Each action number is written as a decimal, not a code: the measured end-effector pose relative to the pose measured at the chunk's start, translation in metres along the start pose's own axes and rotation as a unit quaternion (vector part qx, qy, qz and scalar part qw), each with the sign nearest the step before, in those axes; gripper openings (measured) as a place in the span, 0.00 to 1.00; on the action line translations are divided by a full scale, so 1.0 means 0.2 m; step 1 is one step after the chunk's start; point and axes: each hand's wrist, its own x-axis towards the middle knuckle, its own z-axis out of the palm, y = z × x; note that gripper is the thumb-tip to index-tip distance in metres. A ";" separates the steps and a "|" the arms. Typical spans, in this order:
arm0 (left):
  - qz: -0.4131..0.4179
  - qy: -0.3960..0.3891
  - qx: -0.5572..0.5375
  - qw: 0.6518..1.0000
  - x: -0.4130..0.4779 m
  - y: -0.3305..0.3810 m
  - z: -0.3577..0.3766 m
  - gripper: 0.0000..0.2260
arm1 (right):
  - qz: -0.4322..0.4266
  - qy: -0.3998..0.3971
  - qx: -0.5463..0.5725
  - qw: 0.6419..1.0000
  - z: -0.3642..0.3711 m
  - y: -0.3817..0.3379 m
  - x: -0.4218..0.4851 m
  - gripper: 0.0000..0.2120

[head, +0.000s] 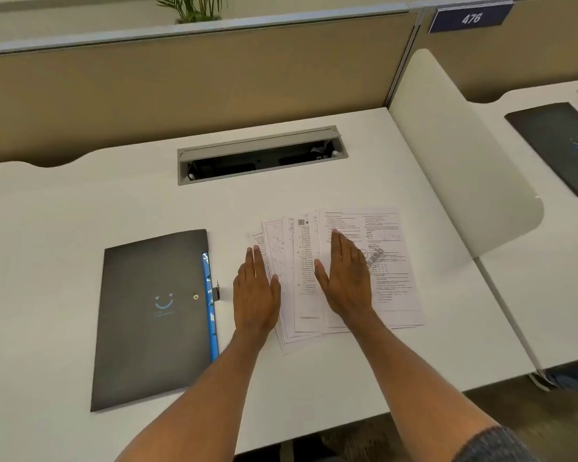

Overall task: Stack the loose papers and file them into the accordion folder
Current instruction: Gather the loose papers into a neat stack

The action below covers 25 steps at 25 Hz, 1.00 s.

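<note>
Several printed sheets lie fanned out on the white desk, the loose papers (pixel 391 271) overlapping one another. My left hand (pixel 256 291) rests flat on the fan's left edge, fingers straight and together. My right hand (pixel 346 278) lies flat on the middle of the sheets. Neither hand grips anything. To the left of the papers lies the black accordion folder (pixel 151 315), closed, with a blue smile logo and blue tabs showing along its right edge.
A grey cable tray (pixel 261 155) with its lid up is sunk into the desk (pixel 80 201) behind the papers. A white divider (pixel 461 155) bounds the right side; beyond it a second black folder (pixel 558 145) lies on the neighbouring desk. Tan partition panels stand behind.
</note>
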 end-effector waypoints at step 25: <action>-0.286 0.011 -0.339 0.896 0.25 0.17 -0.09 0.33 | 0.244 -0.089 -0.036 0.965 -0.11 0.45 0.19 0.49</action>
